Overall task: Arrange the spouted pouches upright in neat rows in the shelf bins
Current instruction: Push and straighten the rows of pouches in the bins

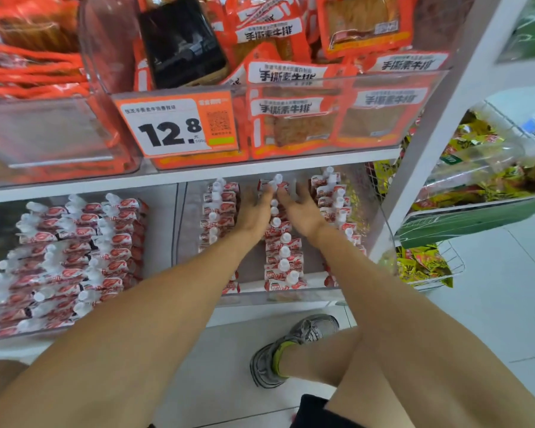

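**Both hands flank the middle row of pouches in the right-hand bin**

The spouted pouches (283, 257) stand upright, white caps up, in three rows inside a clear bin (383, 230) on the lower shelf. The middle row runs from the bin's front wall back to where the hands meet. The left hand (255, 211) lies along that row's left side, palm inward, fingers stretched toward the rearmost pouch. The right hand (301, 213) mirrors it on the right side, fingers spread and loose. Neither hand closes around a pouch; both are flat and open, pressing or bracketing the row. A second bin (155, 211) to the left holds more of the same pouches, leaning. Above, a price tag (176, 126) reads 12.8 before orange snack packs (294, 118). A grey sneaker (291, 347) rests on the floor.
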### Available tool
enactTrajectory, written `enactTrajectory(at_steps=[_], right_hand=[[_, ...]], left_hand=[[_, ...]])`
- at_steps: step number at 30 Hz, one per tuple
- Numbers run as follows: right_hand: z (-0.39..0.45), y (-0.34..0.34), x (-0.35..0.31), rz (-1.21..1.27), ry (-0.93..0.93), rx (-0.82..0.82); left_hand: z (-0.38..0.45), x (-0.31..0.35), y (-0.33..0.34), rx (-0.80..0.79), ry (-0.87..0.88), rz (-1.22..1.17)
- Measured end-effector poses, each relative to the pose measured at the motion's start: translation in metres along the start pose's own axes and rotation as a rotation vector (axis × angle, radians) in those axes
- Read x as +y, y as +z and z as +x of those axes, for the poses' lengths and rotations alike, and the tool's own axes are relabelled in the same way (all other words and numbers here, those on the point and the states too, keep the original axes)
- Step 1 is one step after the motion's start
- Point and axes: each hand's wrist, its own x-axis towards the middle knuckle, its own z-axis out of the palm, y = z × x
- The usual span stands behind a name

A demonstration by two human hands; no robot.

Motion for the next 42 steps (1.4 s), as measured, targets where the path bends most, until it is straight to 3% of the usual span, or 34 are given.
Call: enactTrajectory(at_steps=[7,16,23,34,42], right_hand=[[0.023,0.011,0.012,0.148,0.05,-0.037],[0.03,0.009,0.025,0.286,-0.013,0.047],[0.037,0.012,0.032,0.375,-0.006,0.025],[0.037,0.007,0.023,0.33,0.037,-0.027],[0.018,-0.001,0.007,0.116,0.058,-0.07]], left_hand=[[0.015,-0.02,0.025,0.024,-0.079,-0.107],[0.028,-0.027,0.03,0.004,-0.038,-0.091],[0.035,-0.024,0.029,0.005,-0.063,-0.057],[0.031,-0.019,0.027,0.025,-0.039,-0.129],[0.016,-0.006,0.015,-0.061,-0.107,0.066]])
